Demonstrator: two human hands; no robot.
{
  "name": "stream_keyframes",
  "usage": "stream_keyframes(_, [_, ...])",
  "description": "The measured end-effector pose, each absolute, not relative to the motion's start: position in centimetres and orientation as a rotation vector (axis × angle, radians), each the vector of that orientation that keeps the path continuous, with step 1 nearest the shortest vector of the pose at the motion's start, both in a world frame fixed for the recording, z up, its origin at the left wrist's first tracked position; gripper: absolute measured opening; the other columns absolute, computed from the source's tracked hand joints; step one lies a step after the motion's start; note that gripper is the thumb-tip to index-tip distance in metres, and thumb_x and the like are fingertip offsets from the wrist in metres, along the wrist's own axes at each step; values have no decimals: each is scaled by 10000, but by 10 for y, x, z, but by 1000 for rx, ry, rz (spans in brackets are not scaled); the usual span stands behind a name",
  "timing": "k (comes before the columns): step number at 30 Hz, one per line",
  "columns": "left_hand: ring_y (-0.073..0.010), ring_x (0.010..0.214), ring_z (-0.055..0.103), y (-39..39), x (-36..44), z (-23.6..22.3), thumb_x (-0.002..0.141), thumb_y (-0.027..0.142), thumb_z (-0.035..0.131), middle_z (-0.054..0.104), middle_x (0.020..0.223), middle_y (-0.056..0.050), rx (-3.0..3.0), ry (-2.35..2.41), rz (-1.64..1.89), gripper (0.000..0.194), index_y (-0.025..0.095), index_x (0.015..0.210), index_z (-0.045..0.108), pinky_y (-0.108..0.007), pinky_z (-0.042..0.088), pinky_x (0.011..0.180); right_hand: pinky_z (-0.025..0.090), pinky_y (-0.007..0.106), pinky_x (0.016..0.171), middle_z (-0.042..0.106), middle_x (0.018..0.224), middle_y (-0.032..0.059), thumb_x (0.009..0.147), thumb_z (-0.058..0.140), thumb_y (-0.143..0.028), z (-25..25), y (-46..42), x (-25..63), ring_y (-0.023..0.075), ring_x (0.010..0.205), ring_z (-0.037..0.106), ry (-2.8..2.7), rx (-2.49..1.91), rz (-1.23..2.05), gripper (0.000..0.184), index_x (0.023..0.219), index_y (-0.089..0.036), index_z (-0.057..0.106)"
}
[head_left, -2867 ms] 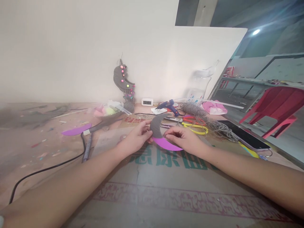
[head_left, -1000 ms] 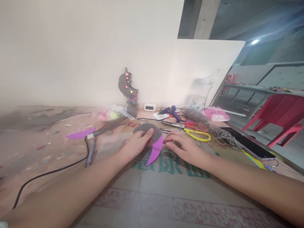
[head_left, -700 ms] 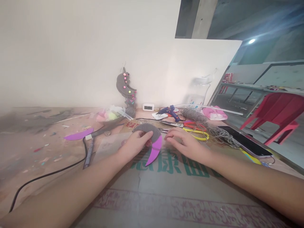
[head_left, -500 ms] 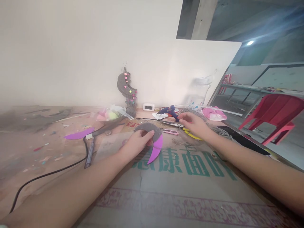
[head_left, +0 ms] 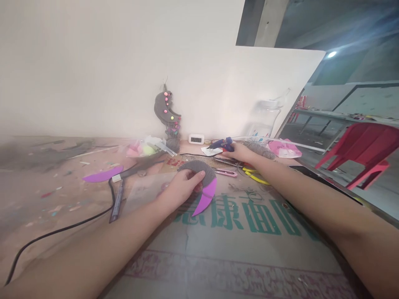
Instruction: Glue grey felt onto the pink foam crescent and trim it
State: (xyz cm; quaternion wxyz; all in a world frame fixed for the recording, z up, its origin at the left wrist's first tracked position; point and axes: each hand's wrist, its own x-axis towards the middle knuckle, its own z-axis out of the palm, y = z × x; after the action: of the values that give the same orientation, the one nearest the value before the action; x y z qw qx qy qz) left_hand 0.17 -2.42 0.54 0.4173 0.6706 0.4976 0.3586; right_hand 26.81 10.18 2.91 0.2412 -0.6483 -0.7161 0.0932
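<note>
My left hand point(head_left: 183, 187) pinches a crescent moon point(head_left: 207, 193) between thumb and fingers. Grey yarn is wound round its upper part, while the lower tip shows bare purple. Farther off, my right hand point(head_left: 240, 152) is closed round the handle of a blue glue gun point(head_left: 222, 144), whose nozzle points left over a small white sheet point(head_left: 212, 151). The fingers partly hide the handle. A pink cutter knife point(head_left: 226, 172) and yellow-handled pliers point(head_left: 255, 176) lie between the two hands.
A decorated grey moon point(head_left: 162, 109) hangs against the wall beside a small digital clock point(head_left: 196, 138). A clear bottle point(head_left: 264, 120) and a pink packet point(head_left: 284, 148) stand right. Left lie a purple piece point(head_left: 103, 174), a pen-like tool point(head_left: 116, 203) and a black cable point(head_left: 62, 227).
My right hand has moved forward and left and closed round the glue gun's handle. My left hand keeps its hold on the crescent. The view has shifted slightly.
</note>
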Motion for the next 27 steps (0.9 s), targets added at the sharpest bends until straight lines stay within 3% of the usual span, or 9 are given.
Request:
stream_keyframes(5, [-153,602,532,-23,2,4,801,597,466,593,640,-14,1694,1205,924,445,183,649,528,-262,364,568,465,297,682,727,823,121,801,633,-373,36,99,261,231,735,663,-1927,-1812,243,256,869,-127,660])
stream_keyframes(13, [-143,569,518,-26,3,8,794,523,477,583,619,-6,1704,1233,931,381,184,629,527,-256,358,546,455,287,575,647,567,67,848,462,-616,61,35,255,191,561,608,-1817,-1796,227,506,716,-156,627])
stream_keyframes(15, [-146,581,523,-26,3,9,797,508,471,579,613,-6,1720,1200,935,373,186,616,525,-261,367,565,476,295,589,652,583,51,868,430,-606,63,13,254,190,573,612,-1807,-1714,310,505,752,-168,653])
stream_keyframes(18, [-148,586,532,-25,2,9,800,500,469,590,618,-6,1727,1194,950,372,185,615,537,-266,371,579,520,314,711,721,805,53,834,545,-553,59,-19,249,213,772,662,-1785,-1465,494,386,939,-209,684])
stream_keyframes(21, [-150,572,535,-24,1,8,798,502,468,606,618,-6,1722,1245,952,375,186,612,548,-268,365,563,535,347,802,718,958,66,795,627,-512,50,-44,242,225,850,675,-1797,-1305,623,319,919,-221,671])
stream_keyframes(27, [-195,599,584,-25,1,10,756,515,486,659,625,-39,1664,1424,956,381,183,602,594,-288,389,574,560,379,742,709,785,32,832,577,-502,24,-65,240,227,762,672,-1918,-1336,591,282,868,-233,652])
